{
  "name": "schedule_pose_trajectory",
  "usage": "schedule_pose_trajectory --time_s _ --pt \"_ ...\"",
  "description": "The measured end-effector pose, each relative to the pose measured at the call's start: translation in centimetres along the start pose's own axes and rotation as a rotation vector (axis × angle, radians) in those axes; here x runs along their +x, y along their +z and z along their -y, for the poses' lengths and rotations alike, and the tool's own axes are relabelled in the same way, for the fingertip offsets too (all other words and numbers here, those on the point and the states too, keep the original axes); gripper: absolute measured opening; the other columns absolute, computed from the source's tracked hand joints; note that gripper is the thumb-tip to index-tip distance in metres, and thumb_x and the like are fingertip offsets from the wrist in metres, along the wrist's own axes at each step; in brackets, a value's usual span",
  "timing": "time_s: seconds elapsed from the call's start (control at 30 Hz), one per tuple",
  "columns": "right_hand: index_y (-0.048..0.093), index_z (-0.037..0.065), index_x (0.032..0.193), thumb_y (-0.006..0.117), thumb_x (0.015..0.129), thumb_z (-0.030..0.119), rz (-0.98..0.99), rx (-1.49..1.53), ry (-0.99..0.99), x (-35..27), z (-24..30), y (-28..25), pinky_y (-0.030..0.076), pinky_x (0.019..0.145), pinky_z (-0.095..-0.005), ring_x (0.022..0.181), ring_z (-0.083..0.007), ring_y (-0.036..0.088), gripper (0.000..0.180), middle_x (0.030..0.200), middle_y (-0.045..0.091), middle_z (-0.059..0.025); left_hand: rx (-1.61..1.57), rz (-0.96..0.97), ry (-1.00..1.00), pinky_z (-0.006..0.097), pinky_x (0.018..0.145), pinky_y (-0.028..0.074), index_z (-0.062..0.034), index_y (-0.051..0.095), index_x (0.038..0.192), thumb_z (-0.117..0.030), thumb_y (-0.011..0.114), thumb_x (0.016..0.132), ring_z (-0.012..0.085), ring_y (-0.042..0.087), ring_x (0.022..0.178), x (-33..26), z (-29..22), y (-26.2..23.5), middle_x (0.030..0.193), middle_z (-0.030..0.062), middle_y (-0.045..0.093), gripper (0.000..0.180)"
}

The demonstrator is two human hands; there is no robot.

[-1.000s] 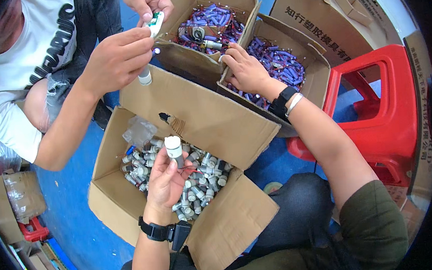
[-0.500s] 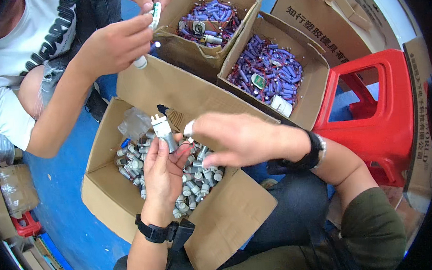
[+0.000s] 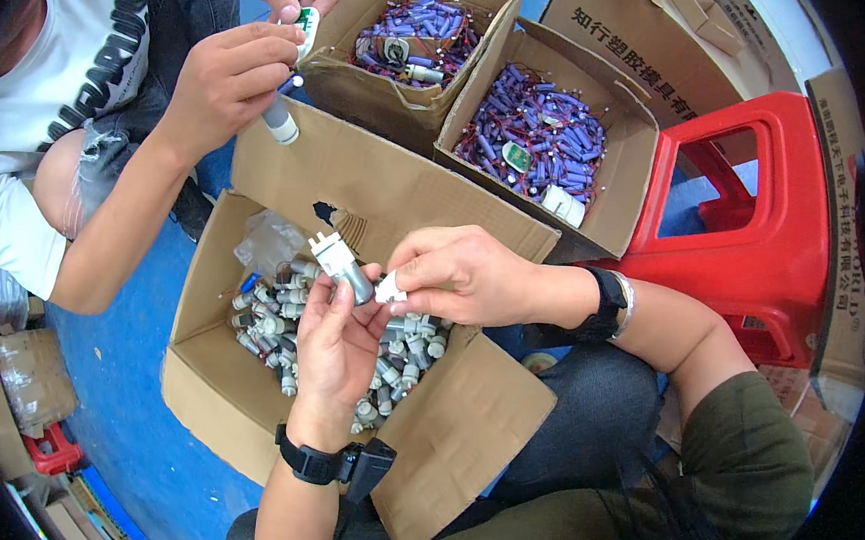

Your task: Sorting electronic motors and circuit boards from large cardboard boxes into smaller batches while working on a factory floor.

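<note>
My left hand [image 3: 330, 347] holds up a small motor pump [image 3: 340, 264], its silver body between thumb and fingers and its white pronged head tilted up to the left. Beside the pump's lower end, my right hand [image 3: 468, 276] pinches a small white piece [image 3: 390, 289]; its exact kind is too small to tell. I cannot tell whether the piece touches the pump. Below both hands stands an open cardboard box [image 3: 214, 371] with many similar motor pumps [image 3: 399, 365] piled inside, partly hidden by my left hand and wrist.
Across from me, another person's hands [image 3: 229, 79] hold a green circuit board [image 3: 306, 30] with a grey motor [image 3: 280, 120] below. Behind are two cardboard boxes [image 3: 401, 107] [image 3: 633, 196] of purple cylinders with red wires. A red stool [image 3: 752, 248] stands at the right.
My right hand has come down and its fingers have closed in a pinch beside the pump. The pump has tilted slightly in my left hand. The other person's grey motor hangs a little lower.
</note>
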State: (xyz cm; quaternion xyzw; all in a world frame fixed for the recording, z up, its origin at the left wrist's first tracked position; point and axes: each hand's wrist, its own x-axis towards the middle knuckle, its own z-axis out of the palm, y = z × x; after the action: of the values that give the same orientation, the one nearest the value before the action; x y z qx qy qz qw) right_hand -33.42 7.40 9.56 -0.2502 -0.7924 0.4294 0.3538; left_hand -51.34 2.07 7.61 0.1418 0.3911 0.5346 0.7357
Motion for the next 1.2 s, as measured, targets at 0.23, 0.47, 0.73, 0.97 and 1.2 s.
schedule_pose_trajectory --time_s 0.23,0.47,0.73,0.97,1.2 --pt "0.061 0.003 0.089 0.06 0.077 0.01 0.174 0.212 0.021 -0.6 -0.3 -1.0 0.046 0.08 -0.0321 0.092 -0.0256 0.058 0.014 0.096 0.061 -0.0114 -0.038 -0.018 -0.008 0.032 0.076 0.047 -0.0095 0.046 0.105 -0.022 0.047 0.088 0.0177 0.058 0.085 1.2 0.7 -0.3 0.095 0.007 0.058 0.02" --pt "0.06 0.004 0.088 0.058 0.078 0.012 0.243 0.187 0.024 -0.2 -0.4 -0.9 0.046 0.071 -0.0344 0.084 -0.0273 0.058 0.013 0.089 0.061 -0.0126 0.053 -0.111 -0.053 0.032 0.073 0.048 -0.0079 0.046 0.1 -0.022 0.048 0.088 0.0185 0.058 0.083 0.7 0.4 0.0 0.093 0.0089 0.058 0.019" --pt "0.058 0.006 0.095 0.061 0.077 0.016 0.184 0.198 0.243 -0.2 0.1 -1.1 0.046 0.063 -0.0337 0.073 -0.0276 0.061 0.021 0.077 0.062 -0.0132 0.11 -0.151 -0.084 0.031 0.072 0.048 -0.0066 0.046 0.099 -0.021 0.049 0.087 0.0183 0.058 0.08 0.5 0.5 0.2 0.092 0.0087 0.058 0.019" --pt "0.055 0.006 0.096 0.061 0.076 0.016 0.281 0.051 0.102 -0.3 -0.3 -0.7 0.046 0.062 -0.0346 0.07 -0.0283 0.061 0.024 0.076 0.062 -0.0127 0.112 -0.186 -0.107 0.032 0.072 0.049 -0.006 0.045 0.099 -0.021 0.049 0.087 0.0179 0.058 0.081 0.7 0.9 -0.9 0.091 0.009 0.058 0.019" --pt "0.054 0.006 0.089 0.06 0.076 0.016 0.195 0.1 0.281 -0.2 -0.1 -0.7 0.045 0.061 -0.0357 0.068 -0.0301 0.059 0.018 0.075 0.062 -0.0136 0.159 -0.22 -0.111 0.03 0.069 0.048 -0.0083 0.049 0.093 -0.023 0.047 0.088 0.0144 0.056 0.075 0.7 1.1 -0.1 0.084 0.0031 0.057 0.016"
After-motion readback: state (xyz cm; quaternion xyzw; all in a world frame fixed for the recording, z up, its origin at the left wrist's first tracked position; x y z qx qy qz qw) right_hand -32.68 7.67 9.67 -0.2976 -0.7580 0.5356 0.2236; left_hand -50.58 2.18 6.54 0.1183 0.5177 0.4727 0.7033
